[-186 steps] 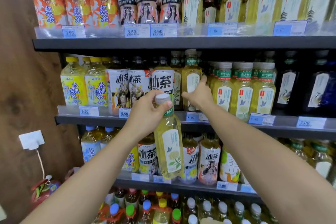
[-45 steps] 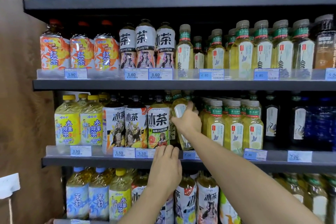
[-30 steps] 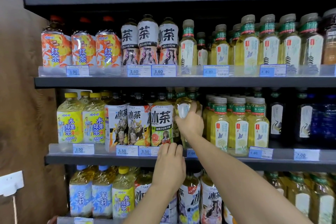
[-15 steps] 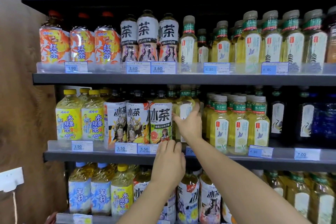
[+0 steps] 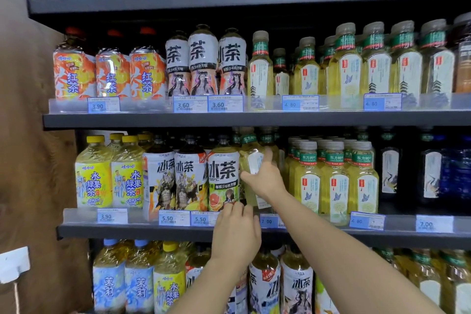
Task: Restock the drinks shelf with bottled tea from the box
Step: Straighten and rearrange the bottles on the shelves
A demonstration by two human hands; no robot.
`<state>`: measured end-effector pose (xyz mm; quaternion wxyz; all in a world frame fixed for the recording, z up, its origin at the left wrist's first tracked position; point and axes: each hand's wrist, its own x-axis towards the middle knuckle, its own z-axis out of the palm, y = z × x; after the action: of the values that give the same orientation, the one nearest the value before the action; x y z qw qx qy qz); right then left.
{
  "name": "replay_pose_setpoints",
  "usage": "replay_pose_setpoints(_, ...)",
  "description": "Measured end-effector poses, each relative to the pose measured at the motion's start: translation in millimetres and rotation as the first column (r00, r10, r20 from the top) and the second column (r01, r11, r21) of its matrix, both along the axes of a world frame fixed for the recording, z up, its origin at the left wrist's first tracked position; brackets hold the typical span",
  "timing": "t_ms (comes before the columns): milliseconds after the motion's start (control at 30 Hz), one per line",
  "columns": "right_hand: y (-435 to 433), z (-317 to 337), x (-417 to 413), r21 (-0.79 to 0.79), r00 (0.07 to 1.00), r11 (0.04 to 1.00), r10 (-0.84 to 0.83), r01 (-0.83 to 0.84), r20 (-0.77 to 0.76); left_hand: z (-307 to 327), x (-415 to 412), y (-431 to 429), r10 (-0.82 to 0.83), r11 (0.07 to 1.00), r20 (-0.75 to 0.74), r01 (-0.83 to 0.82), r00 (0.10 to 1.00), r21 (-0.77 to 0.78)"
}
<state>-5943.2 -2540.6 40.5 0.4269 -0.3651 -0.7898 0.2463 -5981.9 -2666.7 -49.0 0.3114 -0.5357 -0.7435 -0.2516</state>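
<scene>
A pale yellow tea bottle [image 5: 252,160] with a green neck band stands at the front of the middle shelf [image 5: 127,231], between the iced tea bottles [image 5: 223,176] and a row of matching tea bottles [image 5: 334,183]. My right hand [image 5: 265,181] holds it, thumb across the front and index finger up its right side. Lower down, my left hand [image 5: 237,233] rests its fingertips on the shelf's clear front rail [image 5: 76,215] and holds nothing. No box is in view.
Shelves above and below are packed with bottled drinks behind clear rails with blue price tags [image 5: 367,220]. Dark bottles [image 5: 390,176] stand at the right of the middle shelf. A wooden wall [image 5: 28,160] with a white socket [image 5: 14,264] closes off the left side.
Six seconds ago my left hand carried the tea bottle; now it stands on the middle shelf in my right hand. Over the last second it went from tilted to nearly upright.
</scene>
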Motion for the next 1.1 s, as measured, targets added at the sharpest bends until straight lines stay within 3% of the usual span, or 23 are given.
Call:
replay_pose_setpoints(100,-4,0,-2,0.076,0.999,0.996,-0.042,0.04,0.026,-2,1,1,0.008,1.0,-0.021,-0.008,1.0,-0.002)
replay_pose_setpoints(267,-1,-14,8,0.362,0.959,0.922,-0.217,0.14,0.184,-6,5,2,0.025,1.0,-0.036,-0.024,0.999,0.013)
replay_pose_setpoints(400,0,-11,9,0.212,0.989,0.969,-0.141,0.13,0.036,-6,6,6,0.05,0.999,-0.03,-0.05,0.998,0.013)
replay_pose_setpoints(700,-7,-9,10,0.134,0.992,0.987,-0.078,0.091,-0.101,-9,6,8,0.049,0.999,-0.033,-0.049,0.998,0.006)
replay_pose_setpoints(867,-21,-17,-4,-0.026,0.972,0.999,-0.032,0.027,-0.233,-13,6,7,0.002,0.998,-0.051,0.001,0.999,0.066)
replay_pose_setpoints(1000,-21,-18,-1,0.002,0.967,0.983,-0.181,0.185,-0.182,-15,2,5,-0.049,0.997,-0.043,0.051,0.998,0.063)
replay_pose_setpoints(1100,-13,-17,15,-0.059,0.969,0.993,-0.108,0.098,-0.222,-11,4,9,-0.098,0.995,-0.007,0.098,0.995,0.013)
